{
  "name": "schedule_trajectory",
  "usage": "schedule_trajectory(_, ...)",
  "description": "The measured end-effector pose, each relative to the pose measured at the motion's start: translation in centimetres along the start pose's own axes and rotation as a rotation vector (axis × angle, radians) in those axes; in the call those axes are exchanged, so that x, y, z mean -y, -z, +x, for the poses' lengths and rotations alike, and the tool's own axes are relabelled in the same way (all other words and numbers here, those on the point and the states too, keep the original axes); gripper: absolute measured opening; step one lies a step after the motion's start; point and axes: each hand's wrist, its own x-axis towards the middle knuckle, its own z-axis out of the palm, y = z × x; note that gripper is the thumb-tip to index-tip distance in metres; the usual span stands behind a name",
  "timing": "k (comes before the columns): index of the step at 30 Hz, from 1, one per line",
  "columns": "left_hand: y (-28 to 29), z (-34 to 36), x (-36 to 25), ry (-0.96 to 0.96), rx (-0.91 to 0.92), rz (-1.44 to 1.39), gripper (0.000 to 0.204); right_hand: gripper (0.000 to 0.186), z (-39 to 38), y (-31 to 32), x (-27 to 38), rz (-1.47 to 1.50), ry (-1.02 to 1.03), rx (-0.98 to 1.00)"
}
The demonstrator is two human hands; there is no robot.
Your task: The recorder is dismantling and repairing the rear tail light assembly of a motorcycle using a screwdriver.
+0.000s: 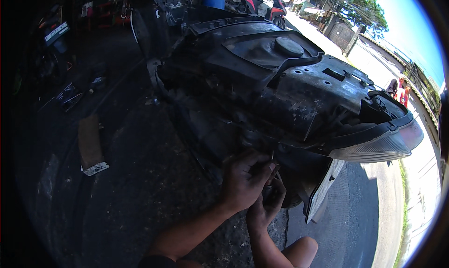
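Note:
A partly stripped scooter (262, 76) stands before me, its dark rear body and round fuel cap (288, 47) bare. Both hands meet below its side, near the rear. My left hand (244, 180) is closed, thumb and fingers pinched together; a thin, small sliver shows at their tips, too small to name. Just below and to the right, my right hand (266, 205) is closed too, with fingers curled up against the left fingertips. What it holds, if anything, is hidden. Above and to the right of the hands is a clear ribbed tail lamp lens (372, 149).
A mudguard-like panel with a pale edge (322, 191) hangs right of my hands. On the dark floor at left lies a flattened brown piece, perhaps cardboard (90, 144). Behind the scooter are a blue drum (213, 0) and a red motorbike (277, 11). People stand farther along the road.

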Motion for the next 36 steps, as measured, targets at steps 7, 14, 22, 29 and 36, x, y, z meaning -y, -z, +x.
schedule_trajectory(7, -0.2, 0.0, 0.0, 0.003, -0.012, -0.027, 0.006, 0.051, 0.1, 0.4, -0.3, 0.082, -0.028, 0.019)
schedule_trajectory(14, -0.4, -0.2, -0.5, 0.019, -0.045, -0.056, 0.004, 0.049, 0.1, 0.3, -0.6, 0.046, -0.005, 0.017)
schedule_trajectory(22, -0.4, -0.3, -0.2, -0.048, -0.071, 0.059, 0.004, 0.047, -0.1, 0.9, -0.9, 0.088, -0.006, 0.042)
schedule_trajectory(29, -0.7, -0.3, -0.4, -0.049, -0.111, 0.024, 0.004, 0.048, 0.1, 0.9, -0.6, 0.13, -0.028, 0.03)
schedule_trajectory(36, -0.9, -0.3, -0.2, -0.143, -0.18, 0.114, 0.005, 0.051, 0.1, 0.9, -0.9, 0.023, 0.0, -0.007)
